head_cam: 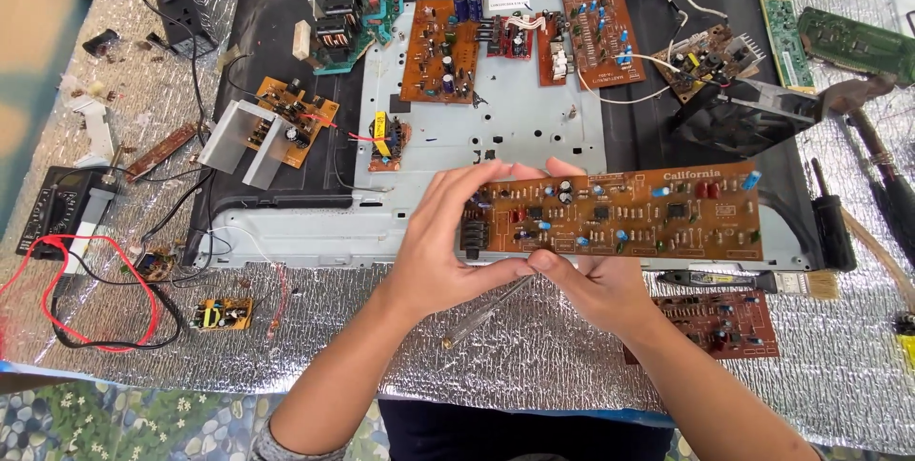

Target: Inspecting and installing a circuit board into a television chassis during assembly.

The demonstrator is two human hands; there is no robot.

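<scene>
Both hands lift the long brown board (615,213) edge-on above the metal chassis (496,137), left hand (443,251) pinching its connector end, right hand (591,285) gripping the lower edge from beneath, so the component side faces up, unobstructed, toward the camera.

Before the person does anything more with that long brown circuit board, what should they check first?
1. Left hand grips the long brown circuit board at its end: ok.
2. Right hand supports the lower edge: ok.
3. Board's far end unsupported in the air: not ok.
4. Board lifted off the metal chassis: ok.
5. Screwdriver lies under the hands, out of their grip: ok.
6. Solder side undamaged: cannot tell.
</scene>
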